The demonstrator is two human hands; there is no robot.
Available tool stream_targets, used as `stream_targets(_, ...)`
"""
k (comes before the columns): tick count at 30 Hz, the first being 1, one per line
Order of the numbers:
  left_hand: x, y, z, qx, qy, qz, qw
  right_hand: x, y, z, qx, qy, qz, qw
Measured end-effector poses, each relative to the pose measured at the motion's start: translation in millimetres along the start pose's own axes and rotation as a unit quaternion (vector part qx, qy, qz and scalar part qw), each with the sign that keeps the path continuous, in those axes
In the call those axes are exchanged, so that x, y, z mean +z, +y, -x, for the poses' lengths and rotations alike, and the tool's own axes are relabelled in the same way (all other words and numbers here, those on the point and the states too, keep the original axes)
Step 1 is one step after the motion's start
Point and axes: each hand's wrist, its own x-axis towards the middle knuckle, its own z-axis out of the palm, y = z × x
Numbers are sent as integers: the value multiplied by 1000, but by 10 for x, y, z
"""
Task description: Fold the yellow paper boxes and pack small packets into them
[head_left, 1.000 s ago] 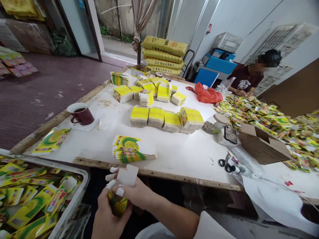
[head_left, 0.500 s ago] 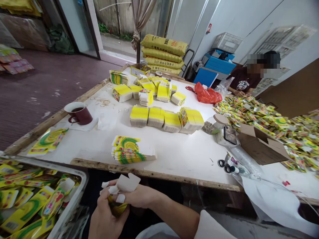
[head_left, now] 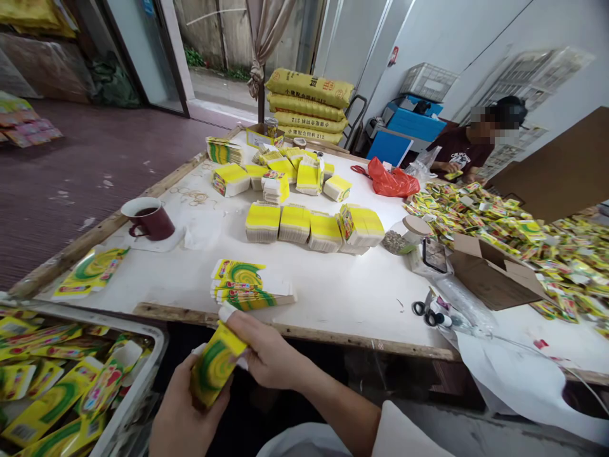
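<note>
Below the table's near edge, both my hands hold one small yellow and green printed carton [head_left: 214, 368]. My left hand [head_left: 183, 416] cups it from underneath, fingers curled round its lower end. My right hand [head_left: 264, 352] presses on its upper end, taped fingertips closed against the top. Just beyond them, a short stack of flat printed carton blanks [head_left: 247, 287] lies on the white table [head_left: 342, 292]. A grey bin [head_left: 137, 400] at my left is full of the same yellow and green cartons [head_left: 52, 393].
Rows of bundled yellow blanks [head_left: 309, 225] sit mid-table, a dark red mug [head_left: 148, 219] at the left edge, scissors [head_left: 425, 312], an open cardboard box [head_left: 492, 273], and a red bag [head_left: 392, 181]. Another person [head_left: 469, 152] sits at the far right behind a heap of cartons [head_left: 514, 231].
The carton's white flap that stood open above my hands is now down, and the carton shows its closed yellow and green face. My hands shifted slightly left and down.
</note>
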Motion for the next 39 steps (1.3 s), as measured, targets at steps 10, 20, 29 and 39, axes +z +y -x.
stream_targets(10,-221,18,-44,58,-76,-58,994,-403,96,-62,-60,-212,67,973)
stream_targets(20,-59,173,126,-13,85,237,968,-57,323,50,22,41,-161,986)
stream_targets(29,-116,118,43,-223,189,551,781,-410,653,-389,257,168,251,918)
stream_targets(39,56,0,31,-315,117,518,786,-367,568,-485,213,189,273,919)
